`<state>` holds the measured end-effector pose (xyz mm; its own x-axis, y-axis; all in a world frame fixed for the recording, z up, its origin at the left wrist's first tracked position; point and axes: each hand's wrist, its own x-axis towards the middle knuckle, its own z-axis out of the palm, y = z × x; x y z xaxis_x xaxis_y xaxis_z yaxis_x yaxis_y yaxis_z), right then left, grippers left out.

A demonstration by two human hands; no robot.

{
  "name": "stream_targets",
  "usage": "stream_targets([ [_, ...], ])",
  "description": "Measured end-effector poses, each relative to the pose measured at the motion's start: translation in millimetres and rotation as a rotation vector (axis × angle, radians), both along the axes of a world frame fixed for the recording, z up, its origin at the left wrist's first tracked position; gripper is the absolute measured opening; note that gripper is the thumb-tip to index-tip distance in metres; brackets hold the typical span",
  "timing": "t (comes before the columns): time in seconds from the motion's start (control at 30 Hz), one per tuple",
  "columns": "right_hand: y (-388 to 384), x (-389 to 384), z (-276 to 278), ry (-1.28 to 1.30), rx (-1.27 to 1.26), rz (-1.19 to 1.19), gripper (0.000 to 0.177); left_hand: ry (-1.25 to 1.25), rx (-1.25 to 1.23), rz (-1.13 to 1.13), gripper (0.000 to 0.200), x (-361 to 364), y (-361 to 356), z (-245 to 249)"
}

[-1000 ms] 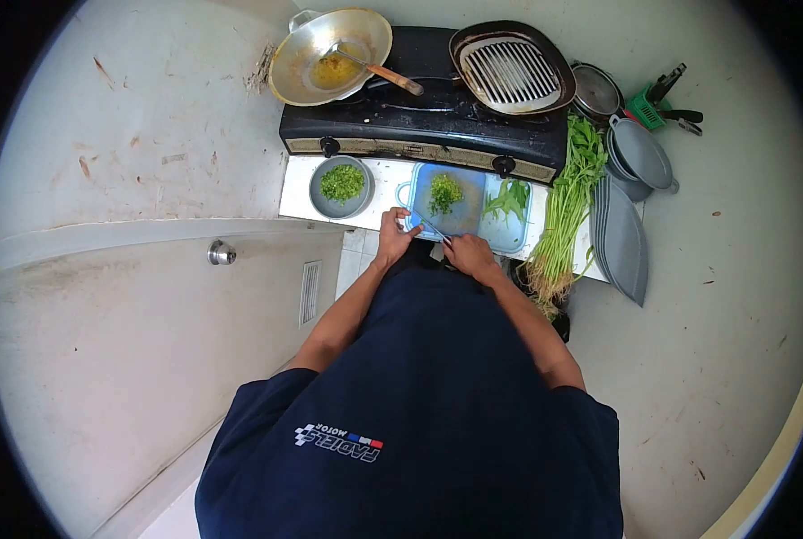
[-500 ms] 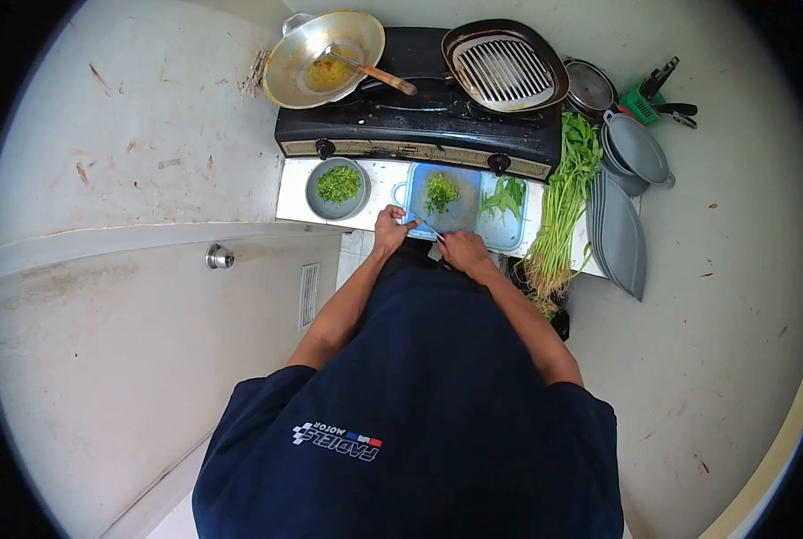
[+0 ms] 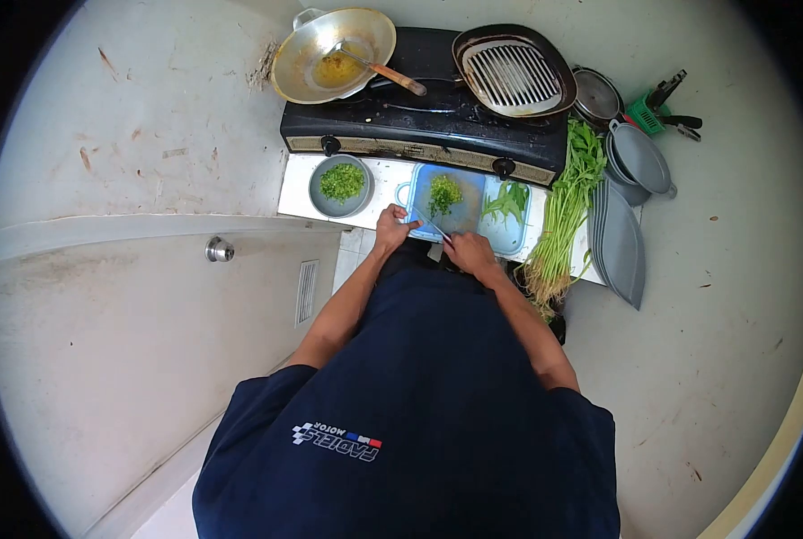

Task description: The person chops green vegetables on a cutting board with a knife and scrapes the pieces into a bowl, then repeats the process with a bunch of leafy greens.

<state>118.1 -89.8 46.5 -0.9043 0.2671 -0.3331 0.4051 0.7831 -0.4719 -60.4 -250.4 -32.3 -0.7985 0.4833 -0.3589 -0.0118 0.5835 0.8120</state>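
Note:
A blue cutting board (image 3: 462,216) lies on the white counter in front of the stove, with a small heap of chopped greens (image 3: 444,194) on it. My right hand (image 3: 470,252) grips a knife (image 3: 430,225) whose blade slants across the board's near edge. My left hand (image 3: 392,228) rests at the board's near left corner, fingertips touching the blade's tip; whether it holds anything I cannot tell. A grey bowl of chopped greens (image 3: 341,184) stands left of the board. Uncut leaves (image 3: 507,199) lie on a pale blue tray at the right.
A black two-burner stove (image 3: 428,117) carries a wok with a spatula (image 3: 331,54) and a grill pan (image 3: 513,69). A long bundle of leafy stalks (image 3: 563,216) lies right of the board, beside stacked grey plates (image 3: 619,242), pot lids and a green utensil basket (image 3: 646,110).
Both hands stay at the board's near edge. The knife's angle has shifted slightly, with its tip now nearer my left fingers. The view has moved a little.

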Motion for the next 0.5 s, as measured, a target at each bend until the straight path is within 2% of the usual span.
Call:
stream_targets([
  [0.1, -1.0, -4.7, -1.8, 0.015, 0.023, 0.063, 0.034, 0.012, 0.001, -0.015, 0.052, -1.0, -0.5, 0.3],
  [0.37, 3.0, -2.6, 1.8, 0.000, 0.051, 0.044, 0.031, -0.045, 0.027, -0.017, 0.052, -4.4, -3.1, -12.0],
  [0.5, 3.4, 3.5, -0.6, -0.051, 0.042, 0.022, 0.032, -0.006, 0.021, -0.013, 0.051, -1.7, -2.1, 1.7],
])
